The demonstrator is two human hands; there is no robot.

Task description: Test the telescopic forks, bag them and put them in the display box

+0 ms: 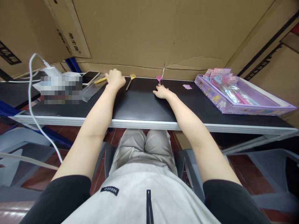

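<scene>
My left hand (116, 80) is closed, knuckles up, over the back of the black tabletop. A yellow stick-like piece (100, 80) meets its left side, on a clear plastic bag (91, 91); what the fingers hold underneath is hidden. Just right of that hand lies a small back scratcher with a yellow hand-shaped head (133, 76) and a dark handle. My right hand (161, 92) rests low on the table, its fingers round the handle of a similar scratcher with a pink head (159, 78). The head points to the back wall.
An open purple box (217, 99) with packaged pastel items (229, 85) stands at the right. Near it lies a small pink card (187, 86). At the left are a phone (90, 77), a white charger (52, 72) with a cable, and a blurred patch. Cardboard (140, 34) walls the back.
</scene>
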